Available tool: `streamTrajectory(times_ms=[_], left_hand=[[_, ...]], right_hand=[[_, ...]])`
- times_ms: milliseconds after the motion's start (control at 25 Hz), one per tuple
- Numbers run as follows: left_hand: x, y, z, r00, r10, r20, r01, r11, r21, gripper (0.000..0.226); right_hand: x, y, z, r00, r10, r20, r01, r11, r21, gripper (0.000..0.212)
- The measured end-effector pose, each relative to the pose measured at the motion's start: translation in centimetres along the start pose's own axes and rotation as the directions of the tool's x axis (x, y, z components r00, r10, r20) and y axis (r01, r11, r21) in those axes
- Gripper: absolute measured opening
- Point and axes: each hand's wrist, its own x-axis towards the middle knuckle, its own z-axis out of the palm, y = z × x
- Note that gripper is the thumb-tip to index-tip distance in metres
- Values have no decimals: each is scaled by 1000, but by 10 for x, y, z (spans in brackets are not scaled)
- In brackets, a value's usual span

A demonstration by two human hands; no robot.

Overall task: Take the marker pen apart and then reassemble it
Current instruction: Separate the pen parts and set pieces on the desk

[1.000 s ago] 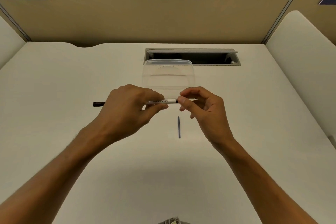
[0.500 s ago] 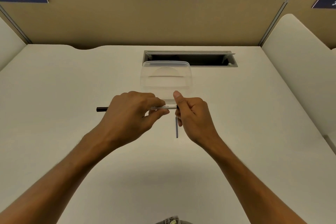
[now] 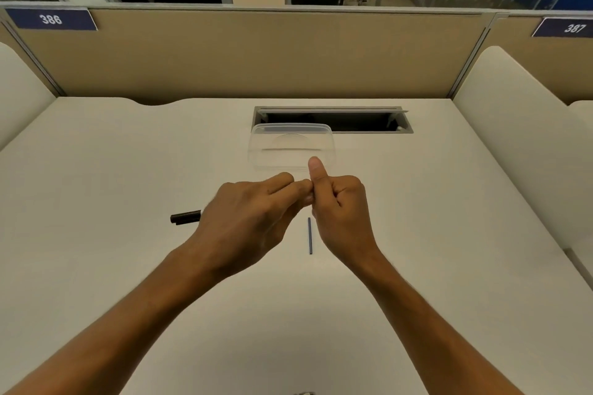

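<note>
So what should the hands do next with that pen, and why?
Probably pick up the thin blue refill rod with the right hand and slide it back into the marker pen. Both hands grip the pen, the left hand around its barrel, while the rod lies loose on the desk, so the pen looks unfinished.

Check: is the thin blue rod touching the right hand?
Cannot tell. In the head view the thin blue rod runs right beside the right hand; no plain gap or contact.
</note>
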Motion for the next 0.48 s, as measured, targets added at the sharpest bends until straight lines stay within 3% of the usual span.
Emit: streamTrajectory(times_ms=[120,240,360,480], left_hand=[[5,1,-12,987,-138,87,157,950,-271,27],[9,1,-31,981,-132,143,187,840,-509,22],[15,-1,-53,961,34,274,164,729,-665,21],[19,-6,-64,927,134,349,190,635,-749,21]], right_hand=[[-4,-3,2,988,-143,-49,146,988,50,54],[-2,-14,2,927,-366,-83,370,928,39,51],[4,-22,-4,742,-669,-50,661,742,-117,58],[11,-26,-8,547,-836,-39,803,537,-259,58]])
